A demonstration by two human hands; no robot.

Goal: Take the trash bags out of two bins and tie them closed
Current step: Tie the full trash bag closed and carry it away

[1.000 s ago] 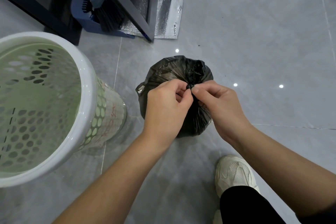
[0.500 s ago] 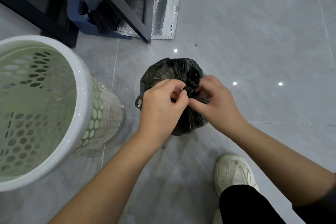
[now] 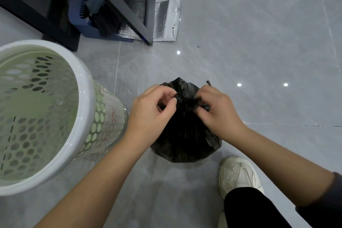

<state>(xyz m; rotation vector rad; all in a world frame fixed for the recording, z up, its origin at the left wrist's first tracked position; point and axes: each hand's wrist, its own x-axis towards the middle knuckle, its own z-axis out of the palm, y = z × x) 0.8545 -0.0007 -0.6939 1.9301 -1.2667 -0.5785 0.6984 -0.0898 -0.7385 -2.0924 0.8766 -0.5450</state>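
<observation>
A full black trash bag point(image 3: 185, 135) stands on the grey tile floor in the middle of the head view. Its gathered neck sits between my two hands. My left hand point(image 3: 151, 111) pinches a strand of the bag's plastic at the left of the knot. My right hand point(image 3: 216, 111) grips the other strand at the right, and a thin black end pokes out above its fingers. A white and pale green perforated bin point(image 3: 87, 98) stands at the left with no bag inside.
A dark metal-framed cabinet point(image 3: 118, 2) stands at the back, with a blue dustpan and brush point(image 3: 96, 18) under it. A silver foil pouch point(image 3: 166, 20) lies beside its leg. My white shoe point(image 3: 238, 174) is on the floor just right of the bag.
My hands have drawn apart, pulling the two strands of the bag's neck sideways. The bag sits lower in the view and closer to me than before.
</observation>
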